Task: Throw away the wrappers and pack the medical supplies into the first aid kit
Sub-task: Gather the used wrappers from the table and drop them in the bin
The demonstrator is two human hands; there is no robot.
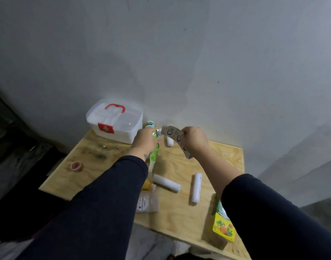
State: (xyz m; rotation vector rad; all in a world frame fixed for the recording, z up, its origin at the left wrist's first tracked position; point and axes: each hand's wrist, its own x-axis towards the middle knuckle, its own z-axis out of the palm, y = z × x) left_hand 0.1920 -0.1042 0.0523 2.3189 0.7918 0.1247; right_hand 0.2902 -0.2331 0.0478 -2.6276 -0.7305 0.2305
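Both hands hold wrappers above surface (pixel 179 212): left hand (pixel 145 140) grip pinching green wrapper (pixel 154 153); right hand (pixel 194 140) pinching foil strip (pixel 173 133); keep pinches firm w/ bin out of view; kit (pixel 115 121) closed, rear-left.

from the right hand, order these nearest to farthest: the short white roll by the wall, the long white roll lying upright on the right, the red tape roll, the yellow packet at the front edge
Measured from the right hand in the head view:
1. Short white roll, just to its left, near the wall.
2. Long white roll, below the hand, mid-table.
3. Yellow packet, front right edge. The red tape roll, far left of the table, looks about as far; too close to call.
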